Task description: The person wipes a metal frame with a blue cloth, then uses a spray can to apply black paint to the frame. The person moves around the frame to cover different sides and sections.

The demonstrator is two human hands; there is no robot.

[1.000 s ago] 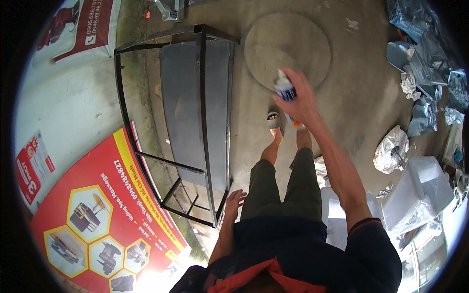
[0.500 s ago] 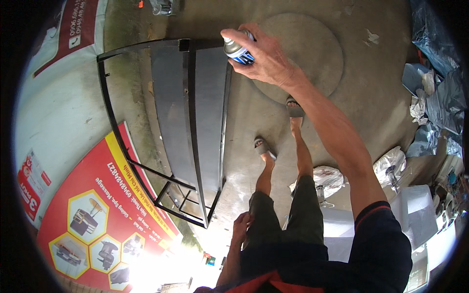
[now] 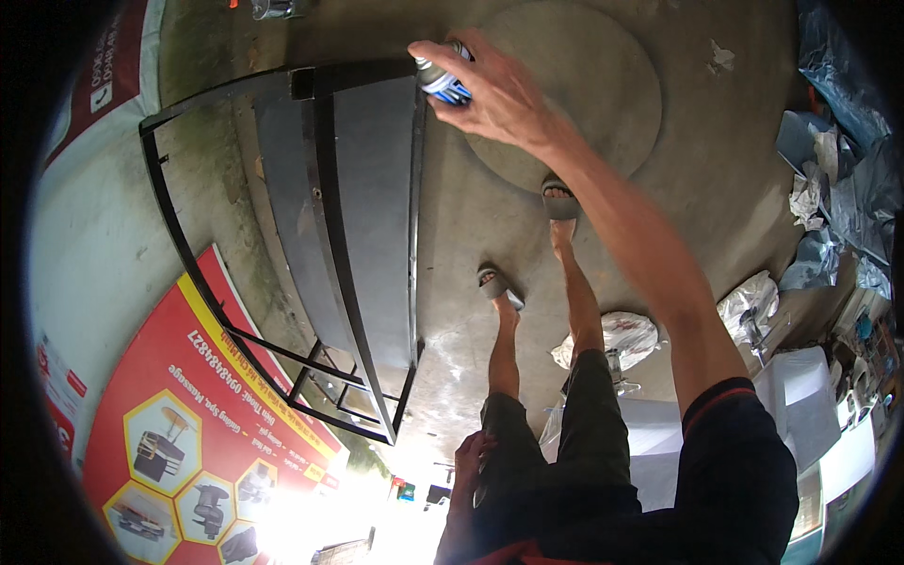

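My right hand (image 3: 499, 99) is wrapped round a spray can (image 3: 444, 77), its index finger reaching over the top of it. The can, silver with a blue and white body, is tilted beside the upper right corner of a black metal frame (image 3: 325, 207). Long dark grey panels (image 3: 372, 188) show within and behind the frame's bars. Low in the view, my left hand (image 3: 473, 454) rests against the left leg of my dark shorts (image 3: 513, 424). Its fingers look loose, with nothing visible in them, though they are partly hidden.
A red and yellow banner (image 3: 212, 377) lines the left, below a pale wall (image 3: 85, 226). Crumpled plastic sheeting (image 3: 847, 207) lies at the right. Plastic-covered stands (image 3: 631, 339) are behind my legs. A clear container (image 3: 273, 9) sits on the concrete floor at the top.
The view has shifted, so the frame appears further left. My right hand and the spray can sit slightly further left and higher. My left hand stays at the shorts.
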